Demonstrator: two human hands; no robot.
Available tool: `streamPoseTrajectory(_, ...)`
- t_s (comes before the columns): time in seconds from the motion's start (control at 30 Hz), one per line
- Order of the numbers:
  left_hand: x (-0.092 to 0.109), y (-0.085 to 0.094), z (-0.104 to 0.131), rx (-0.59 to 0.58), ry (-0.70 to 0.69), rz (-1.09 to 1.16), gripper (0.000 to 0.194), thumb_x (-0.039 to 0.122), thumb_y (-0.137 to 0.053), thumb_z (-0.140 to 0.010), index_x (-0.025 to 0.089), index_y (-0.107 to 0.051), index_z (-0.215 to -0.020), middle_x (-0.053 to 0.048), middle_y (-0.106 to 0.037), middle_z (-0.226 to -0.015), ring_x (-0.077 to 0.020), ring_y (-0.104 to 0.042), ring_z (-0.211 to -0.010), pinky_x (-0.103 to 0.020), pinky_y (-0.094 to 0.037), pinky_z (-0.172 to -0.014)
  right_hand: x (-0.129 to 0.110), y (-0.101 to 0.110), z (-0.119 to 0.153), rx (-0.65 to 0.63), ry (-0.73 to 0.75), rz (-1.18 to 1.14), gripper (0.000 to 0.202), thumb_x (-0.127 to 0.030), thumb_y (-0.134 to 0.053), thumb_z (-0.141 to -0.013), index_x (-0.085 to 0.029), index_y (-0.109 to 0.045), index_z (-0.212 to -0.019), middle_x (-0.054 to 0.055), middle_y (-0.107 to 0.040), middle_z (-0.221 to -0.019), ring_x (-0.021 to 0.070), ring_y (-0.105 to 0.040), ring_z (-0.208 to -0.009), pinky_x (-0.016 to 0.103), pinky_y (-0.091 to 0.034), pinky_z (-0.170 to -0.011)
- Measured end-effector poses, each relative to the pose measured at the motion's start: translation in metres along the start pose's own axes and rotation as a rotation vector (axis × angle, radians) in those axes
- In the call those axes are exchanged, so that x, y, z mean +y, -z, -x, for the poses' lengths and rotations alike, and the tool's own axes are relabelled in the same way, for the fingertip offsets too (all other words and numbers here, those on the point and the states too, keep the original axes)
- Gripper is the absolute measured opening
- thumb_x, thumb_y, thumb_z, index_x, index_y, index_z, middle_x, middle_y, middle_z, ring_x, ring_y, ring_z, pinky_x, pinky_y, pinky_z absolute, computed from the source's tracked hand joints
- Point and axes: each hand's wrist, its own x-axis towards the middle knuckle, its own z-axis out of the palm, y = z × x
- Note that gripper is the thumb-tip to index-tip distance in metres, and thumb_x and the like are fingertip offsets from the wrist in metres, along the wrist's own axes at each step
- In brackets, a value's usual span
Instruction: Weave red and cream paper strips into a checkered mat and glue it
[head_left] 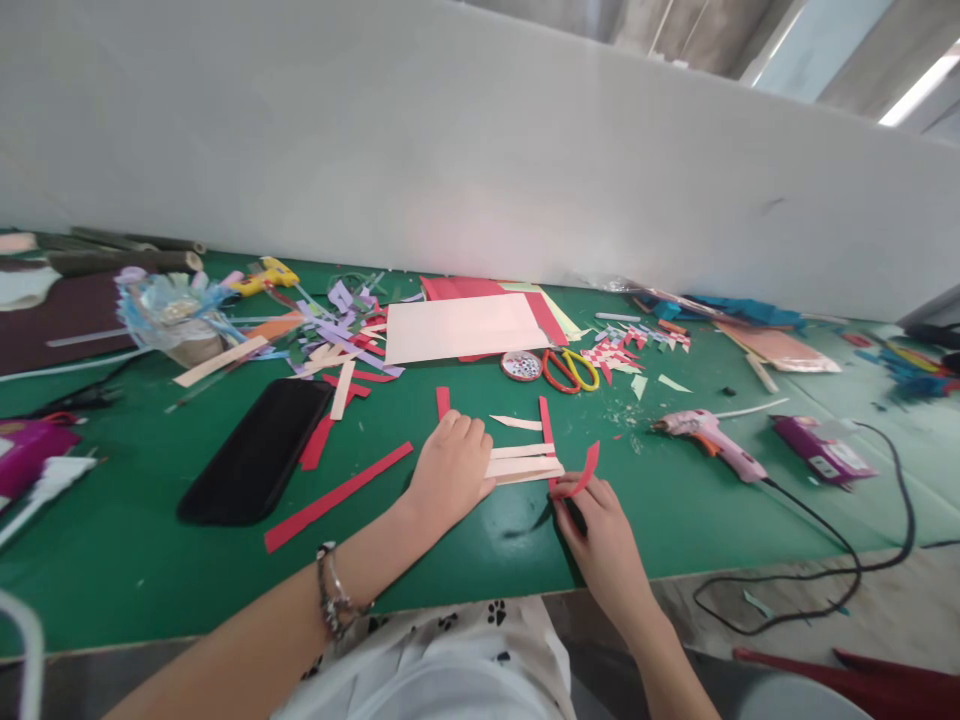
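My left hand (451, 462) lies closed over the left ends of pale paper strips (521, 466), pressing them on the green table, with a red strip (443, 401) sticking out above its knuckles. My right hand (589, 505) pinches a red paper strip (591, 464) at the right ends of the pale strips; its upper end curls up off the table. Another red strip (545, 420) runs upright beside the pale strips' right ends. A short pointed pale strip (516, 423) lies just above them.
A black phone (257, 452) and a long red strip (337, 498) lie left. Behind are paper sheets (465, 327), scissors (570, 370), a round tin (521, 366) and scraps (337, 335). A pink glue gun (712, 440) with a black cord (817, 515) lies right.
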Motion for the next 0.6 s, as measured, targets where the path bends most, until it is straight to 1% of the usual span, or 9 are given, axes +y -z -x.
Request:
streamPoseTrajectory(0.13, 0.002, -0.005, -0.007, -0.028, -0.019, 0.086, 0.026, 0.037, -0.064, -0.074, 0.013, -0.06, -0.083, -0.007, -0.06, -0.082, -0.0224, -0.055, -0.081, -0.035, -0.031, -0.079, 0.001, -0.001, 0.0, -0.001, -0.005, -0.01, 0.016, -0.014, -0.042, -0.085, -0.018, -0.057, -0.088, 0.009, -0.059, -0.098, 0.0223, -0.052, -0.089, 0.039, -0.046, -0.077)
streamPoseTrajectory(0.23, 0.002, -0.01, -0.011, -0.019, -0.024, 0.104, 0.022, 0.034, -0.063, -0.075, 0.014, -0.058, -0.082, -0.006, -0.06, -0.082, -0.0215, -0.056, -0.079, -0.035, -0.031, -0.077, 0.001, -0.001, 0.001, -0.002, -0.006, -0.023, 0.016, -0.015, -0.042, -0.085, -0.019, -0.057, -0.087, 0.009, -0.059, -0.097, 0.0223, -0.052, -0.089, 0.039, -0.046, -0.078)
streamPoseTrajectory(0.33, 0.0, -0.013, -0.013, -0.027, -0.016, 0.143, 0.018, 0.031, -0.061, -0.076, 0.015, -0.057, -0.083, -0.006, -0.059, -0.084, -0.0217, -0.055, -0.081, -0.034, -0.033, -0.074, 0.0, -0.001, 0.0, -0.01, -0.007, -0.031, 0.015, -0.014, -0.042, -0.085, -0.019, -0.057, -0.089, 0.009, -0.058, -0.097, 0.0221, -0.051, -0.089, 0.039, -0.045, -0.079)
streamPoseTrajectory(0.43, -0.002, -0.01, -0.014, -0.091, -0.007, 0.194, 0.013, 0.027, -0.059, -0.078, 0.015, -0.057, -0.083, -0.006, -0.058, -0.086, -0.0227, -0.055, -0.085, -0.034, -0.036, -0.071, 0.001, -0.001, 0.001, -0.006, -0.009, -0.027, 0.016, -0.013, -0.043, -0.085, -0.018, -0.057, -0.09, 0.008, -0.058, -0.098, 0.0219, -0.051, -0.09, 0.039, -0.045, -0.079)
streamPoseTrajectory(0.53, -0.004, -0.006, -0.014, -0.166, -0.01, 0.236, 0.01, 0.025, -0.055, -0.081, 0.015, -0.056, -0.084, -0.005, -0.058, -0.085, -0.021, -0.057, -0.08, -0.032, -0.039, -0.067, 0.001, -0.001, 0.0, -0.01, -0.008, -0.02, 0.016, -0.014, -0.043, -0.085, -0.018, -0.057, -0.089, 0.008, -0.058, -0.098, 0.0215, -0.051, -0.09, 0.039, -0.045, -0.079)
streamPoseTrajectory(0.6, -0.004, -0.005, -0.014, -0.183, -0.016, 0.242, 0.009, 0.024, -0.053, -0.082, 0.015, -0.056, -0.085, -0.005, -0.058, -0.084, -0.0198, -0.058, -0.076, -0.03, -0.04, -0.063, 0.001, -0.001, 0.0, -0.008, -0.004, -0.017, 0.016, -0.014, -0.043, -0.085, -0.019, -0.058, -0.089, 0.008, -0.059, -0.097, 0.0211, -0.051, -0.089, 0.038, -0.045, -0.079)
